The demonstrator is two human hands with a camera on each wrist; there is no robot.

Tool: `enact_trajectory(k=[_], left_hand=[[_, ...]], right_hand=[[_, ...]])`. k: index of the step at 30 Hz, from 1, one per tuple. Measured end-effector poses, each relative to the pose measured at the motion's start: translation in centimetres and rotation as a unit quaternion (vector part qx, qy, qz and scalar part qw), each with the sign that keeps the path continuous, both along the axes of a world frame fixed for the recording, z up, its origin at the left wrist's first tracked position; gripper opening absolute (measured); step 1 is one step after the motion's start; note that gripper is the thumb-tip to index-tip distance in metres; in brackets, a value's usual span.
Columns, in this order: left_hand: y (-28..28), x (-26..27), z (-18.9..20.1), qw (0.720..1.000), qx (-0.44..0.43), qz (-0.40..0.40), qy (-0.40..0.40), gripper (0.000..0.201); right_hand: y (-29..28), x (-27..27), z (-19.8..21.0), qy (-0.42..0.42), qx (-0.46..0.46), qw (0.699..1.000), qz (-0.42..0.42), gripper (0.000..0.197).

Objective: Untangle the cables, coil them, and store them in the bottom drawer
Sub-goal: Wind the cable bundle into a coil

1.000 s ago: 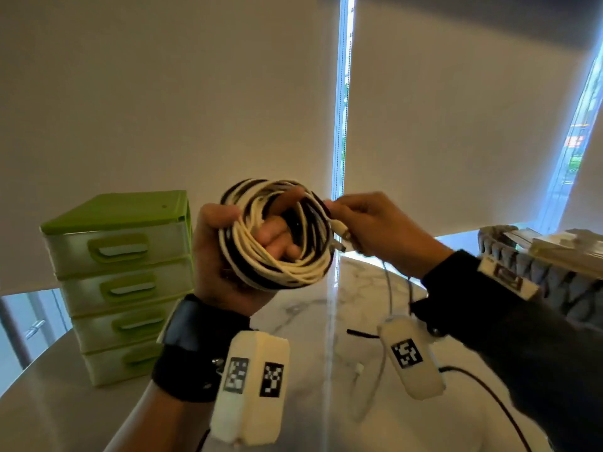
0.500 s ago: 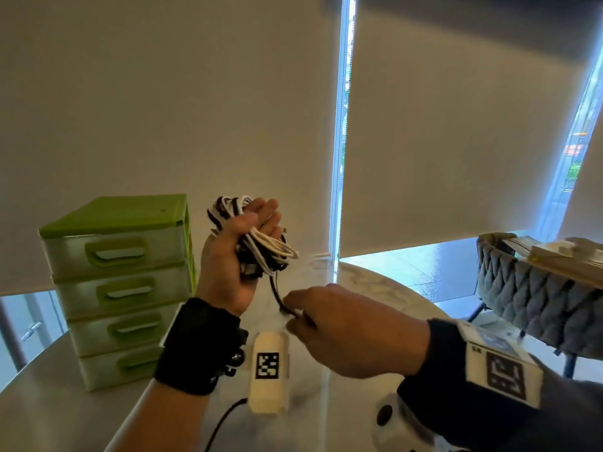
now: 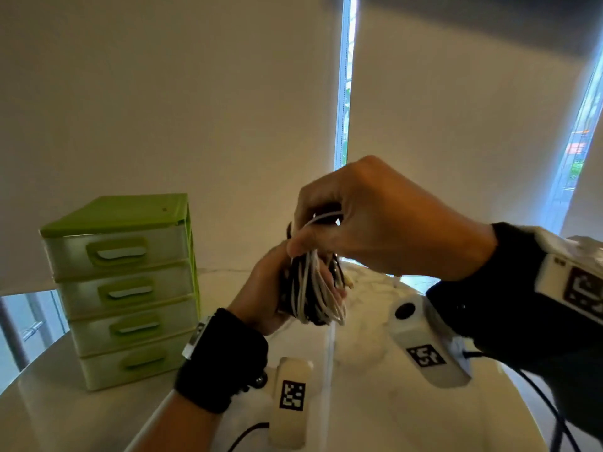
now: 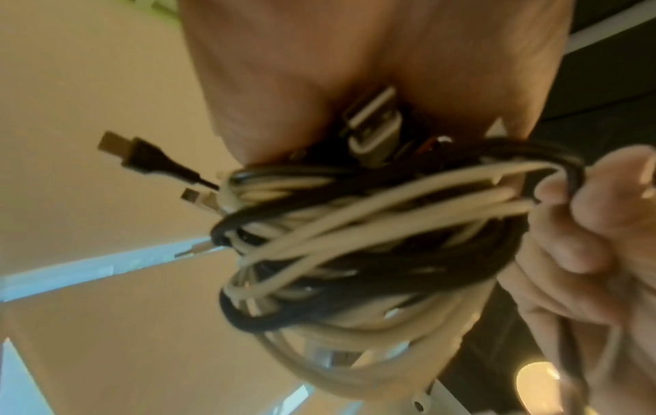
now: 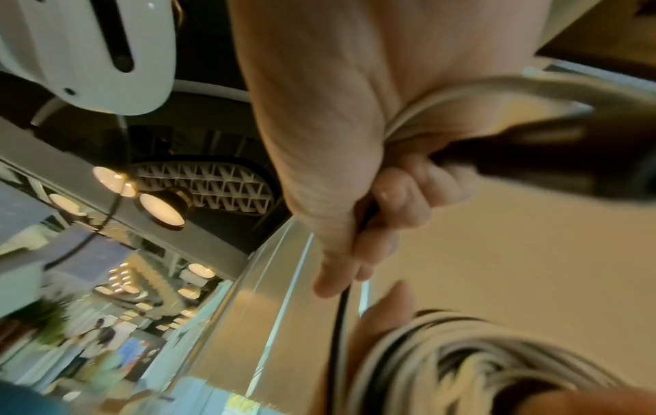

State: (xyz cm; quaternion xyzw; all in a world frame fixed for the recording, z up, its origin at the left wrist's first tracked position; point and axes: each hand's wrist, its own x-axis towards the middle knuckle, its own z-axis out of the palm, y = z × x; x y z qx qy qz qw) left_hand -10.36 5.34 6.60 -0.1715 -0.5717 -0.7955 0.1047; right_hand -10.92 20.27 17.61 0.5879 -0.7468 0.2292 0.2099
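A bundle of white and black cables (image 3: 313,288) is held up above the marble table (image 3: 98,406). My left hand (image 3: 267,288) grips the bundle from below and left. My right hand (image 3: 368,220) comes over the top and curls round the upper loops. In the left wrist view the coil (image 4: 373,247) fills the middle, with a black plug (image 4: 131,151) and a grey USB plug (image 4: 373,123) sticking out. The right wrist view shows my fingers (image 5: 394,196) closed on white and black strands. The green drawer unit (image 3: 124,288) stands at the left, its bottom drawer (image 3: 137,363) closed.
All the drawers of the unit are closed. White wrist camera housings (image 3: 290,402) (image 3: 427,344) hang below both wrists, with a black lead (image 3: 548,402) trailing over the table at the right. Closed blinds (image 3: 163,93) fill the background.
My right hand rose from below the bundle, where it pinched a black strand, and now clasps the top of the coil. The left hand with the bundle has shifted right and lower.
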Motion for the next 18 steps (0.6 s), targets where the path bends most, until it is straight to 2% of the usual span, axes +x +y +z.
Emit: enact_trajectory(k=[2,4,5,6,7,8,9,12,18], left_hand=[[0.8,0.0,-0.2,0.996,0.048,-0.080,0.004,0.054],[1.5,0.1,-0.1,0.977,0.118,-0.175,0.001,0.072],[1.8,0.2,0.0,0.971,0.123,-0.201,0.040,0.078],[1.7,0.1,-0.1,0.969,0.110,-0.209,0.079,0.077],[1.6,-0.1,-0.4,0.969,0.082,-0.215,0.086,0.074],[1.2,-0.6,-0.8,0.971,0.054,-0.225,0.066,0.069],[0.9,-0.8,-1.0,0.979,0.040,-0.195,0.050,0.064],[-0.1,-1.2,-1.2,0.988,0.063,-0.139,0.024,0.067],[-1.4,-1.5,-1.2,0.980,0.112,-0.162,0.035,0.059]], right_hand=[[0.1,-1.3,-0.2,-0.050,-0.024,0.998,0.002,0.015],[0.1,-3.1,-0.4,-0.083,-0.055,0.995,-0.002,0.015],[0.1,-4.0,-0.5,-0.102,-0.076,0.992,0.000,0.016],[0.1,-4.9,-0.7,-0.122,-0.091,0.988,0.006,0.015],[0.1,-5.6,-0.9,-0.140,-0.097,0.985,0.013,0.013],[0.0,-6.1,-1.2,-0.155,-0.096,0.983,0.021,0.011],[-0.2,-6.6,-1.5,-0.167,-0.091,0.981,0.026,0.007],[-1.1,-7.8,-2.7,-0.179,-0.100,0.979,0.022,0.012],[-3.3,-8.2,-5.2,-0.234,-0.155,0.959,0.024,0.016]])
